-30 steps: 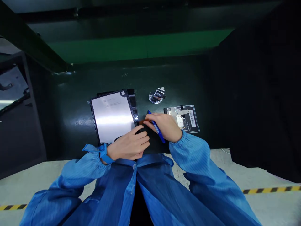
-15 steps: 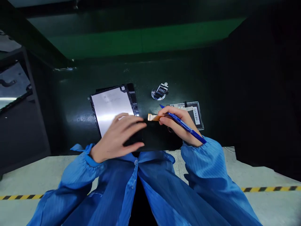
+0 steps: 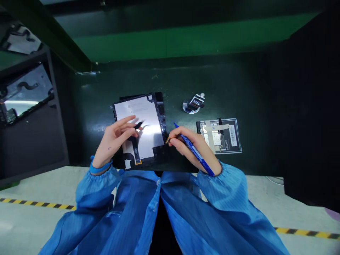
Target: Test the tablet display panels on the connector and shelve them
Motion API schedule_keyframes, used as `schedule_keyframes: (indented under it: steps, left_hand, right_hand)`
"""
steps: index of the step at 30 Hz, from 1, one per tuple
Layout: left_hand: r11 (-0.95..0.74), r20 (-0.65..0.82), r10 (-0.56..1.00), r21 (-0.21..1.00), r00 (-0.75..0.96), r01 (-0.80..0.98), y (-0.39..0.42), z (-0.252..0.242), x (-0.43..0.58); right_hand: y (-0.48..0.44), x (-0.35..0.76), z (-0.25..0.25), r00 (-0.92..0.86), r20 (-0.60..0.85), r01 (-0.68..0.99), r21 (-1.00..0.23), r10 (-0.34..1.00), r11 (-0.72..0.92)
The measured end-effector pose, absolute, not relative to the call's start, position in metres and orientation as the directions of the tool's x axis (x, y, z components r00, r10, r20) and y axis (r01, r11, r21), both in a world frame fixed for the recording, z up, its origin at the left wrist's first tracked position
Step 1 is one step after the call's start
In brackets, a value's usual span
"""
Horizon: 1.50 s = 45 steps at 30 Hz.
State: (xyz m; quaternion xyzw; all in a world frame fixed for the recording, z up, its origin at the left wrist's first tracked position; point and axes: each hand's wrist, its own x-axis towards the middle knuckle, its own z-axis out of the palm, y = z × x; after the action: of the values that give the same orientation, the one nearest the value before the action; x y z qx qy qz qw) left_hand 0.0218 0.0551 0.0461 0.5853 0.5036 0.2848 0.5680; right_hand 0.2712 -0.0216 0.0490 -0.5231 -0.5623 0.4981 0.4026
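My left hand (image 3: 114,140) is over the silver-backed display panel (image 3: 143,109), its fingers closed on a small pointed black strip (image 3: 138,125). Below those fingers a black flex cable (image 3: 136,150) with a gold-edged end lies across the panel's lower part. My right hand (image 3: 190,145) is closed too, at the panel's right edge. A blue pen (image 3: 195,152) lies slanted through its grip, tip pointing up and left. Between thumb and forefinger it also pinches a small orange flex connector (image 3: 168,140), mostly covered by the fingertips.
A metal tally counter (image 3: 196,102) stands behind my right hand on the dark table. To the right lies an opened device (image 3: 220,136) with a circuit board and labelled battery. At the left, a dark tray (image 3: 34,141) holds another silver panel (image 3: 29,86).
My left hand has gone from spread fingers to a pinch on the black strip, over the panel. My right hand has moved left to the panel's edge with pen and orange connector. The view shifted.
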Motion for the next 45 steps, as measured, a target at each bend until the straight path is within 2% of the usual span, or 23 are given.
schedule_keyframes:
  steps: [5, 9, 12, 16, 18, 22, 25, 30, 45]
  left_hand:
    - [0.441, -0.364, 0.769, 0.897, 0.525, -0.024, 0.057, 0.061, 0.043]
    - [0.602, -0.420, 0.672, 0.789, 0.610, -0.119, 0.053, 0.071, 0.056]
    - [0.495, -0.371, 0.727, 0.866, 0.578, -0.067, 0.045, 0.073, 0.061]
    - [0.259, -0.267, 0.878, 0.963, 0.398, 0.075, 0.032, 0.069, 0.070]
    - [0.250, -0.254, 0.905, 0.967, 0.340, 0.056, 0.027, 0.066, 0.075]
    - [0.286, -0.272, 0.888, 0.958, 0.370, 0.018, 0.024, 0.063, 0.079]
    - [0.212, -0.229, 0.897, 0.973, 0.378, 0.088, 0.023, 0.064, 0.078]
    - [0.056, -0.095, 0.965, 0.985, 0.243, 0.164, 0.016, 0.062, 0.081]
    - [-0.188, 0.100, 0.935, 0.954, 0.340, 0.235, 0.013, 0.050, 0.083]
  right_hand:
    - [-0.021, 0.264, 0.050, -0.102, -0.081, 0.186, -0.981, 0.991, -0.061]
    - [-0.020, 0.261, 0.051, -0.070, -0.080, 0.201, -0.977, 0.994, -0.064]
    - [-0.019, 0.259, 0.049, -0.038, -0.063, 0.211, -0.976, 0.997, -0.053]
    - [-0.019, 0.258, 0.049, -0.038, -0.075, 0.200, -0.978, 0.996, -0.066]
    - [-0.020, 0.258, 0.050, -0.040, -0.080, 0.189, -0.979, 0.996, -0.071]
    - [-0.020, 0.259, 0.051, -0.050, -0.084, 0.169, -0.983, 0.995, -0.074]
    - [-0.020, 0.260, 0.051, -0.057, -0.101, 0.153, -0.984, 0.993, -0.091]
    - [-0.020, 0.262, 0.051, -0.066, -0.098, 0.144, -0.986, 0.993, -0.088]
    - [-0.019, 0.268, 0.050, -0.106, -0.109, 0.078, -0.992, 0.988, -0.101]
